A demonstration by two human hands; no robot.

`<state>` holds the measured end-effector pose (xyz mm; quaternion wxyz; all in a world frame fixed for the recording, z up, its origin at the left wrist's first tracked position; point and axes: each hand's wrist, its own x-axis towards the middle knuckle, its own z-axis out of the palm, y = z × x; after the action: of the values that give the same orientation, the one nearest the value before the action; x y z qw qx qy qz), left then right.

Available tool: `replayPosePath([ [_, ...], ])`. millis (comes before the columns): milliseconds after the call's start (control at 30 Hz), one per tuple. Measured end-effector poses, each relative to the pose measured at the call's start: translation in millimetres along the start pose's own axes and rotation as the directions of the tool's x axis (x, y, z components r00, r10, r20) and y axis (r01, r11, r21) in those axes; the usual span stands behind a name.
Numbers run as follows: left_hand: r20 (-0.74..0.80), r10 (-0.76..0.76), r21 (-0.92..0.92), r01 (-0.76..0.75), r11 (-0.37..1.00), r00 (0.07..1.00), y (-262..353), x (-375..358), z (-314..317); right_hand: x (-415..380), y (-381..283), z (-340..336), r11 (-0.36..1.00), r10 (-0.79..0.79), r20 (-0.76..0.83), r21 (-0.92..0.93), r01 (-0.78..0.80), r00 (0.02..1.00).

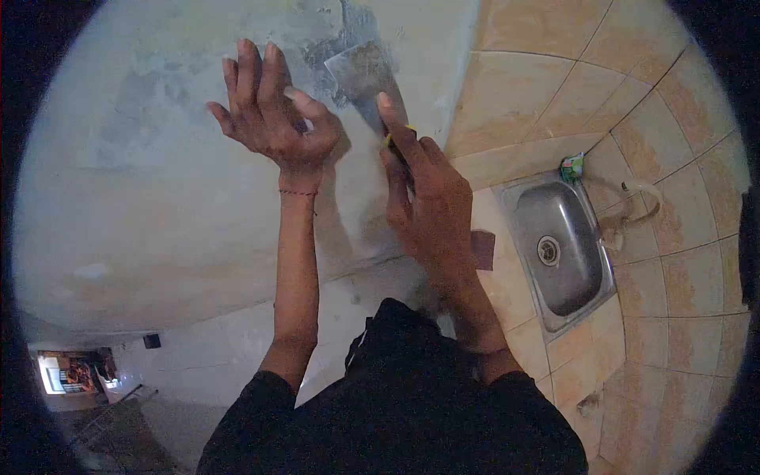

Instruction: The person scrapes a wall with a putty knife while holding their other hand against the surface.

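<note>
My right hand (431,186) is wrapped round the handle of a scraper (366,77), its index finger stretched along the wide metal blade. The blade lies at a rough grey patch (360,25) on the pale wall (198,190). To the left of the scraper, my left hand (277,119) is raised in front of the wall with its fingers apart and nothing in it. A thin cord is tied round the left wrist. Part of the scraper's handle is hidden by the right hand.
A metal sink (566,245) is set in a tiled counter (518,317) on the right. A green packet (571,167) stands at its corner. A brown piece (483,250) lies by my right forearm. Tiled wall (681,261) is beyond. A rack (111,412) shows at lower left.
</note>
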<state>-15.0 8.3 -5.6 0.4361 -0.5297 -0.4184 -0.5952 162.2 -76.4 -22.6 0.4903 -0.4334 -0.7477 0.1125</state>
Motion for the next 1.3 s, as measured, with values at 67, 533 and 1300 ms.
replayPosePath([
  [67, -0.015, 0.004, -0.011, -0.004, 1.000, 1.000, 0.6, 1.0, 2.0, 1.7, 0.5, 2.2, 1.000, 0.009, -0.019, -0.020, -0.009, 1.000],
  [533, -0.004, -0.005, -0.001, 0.005, 1.000, 1.000, 0.8, 1.0, 2.1, 5.5, 1.1, -3.5, 0.996, -0.064, -0.023, -0.060, 0.062, 0.998],
  [1300, 0.002, 0.047, 0.028, -0.047, 0.999, 0.999, -10.9, 23.9, -1.6, 7.8, 13.9, 5.7, 0.990, -0.082, -0.028, 0.115, 0.085, 0.996],
])
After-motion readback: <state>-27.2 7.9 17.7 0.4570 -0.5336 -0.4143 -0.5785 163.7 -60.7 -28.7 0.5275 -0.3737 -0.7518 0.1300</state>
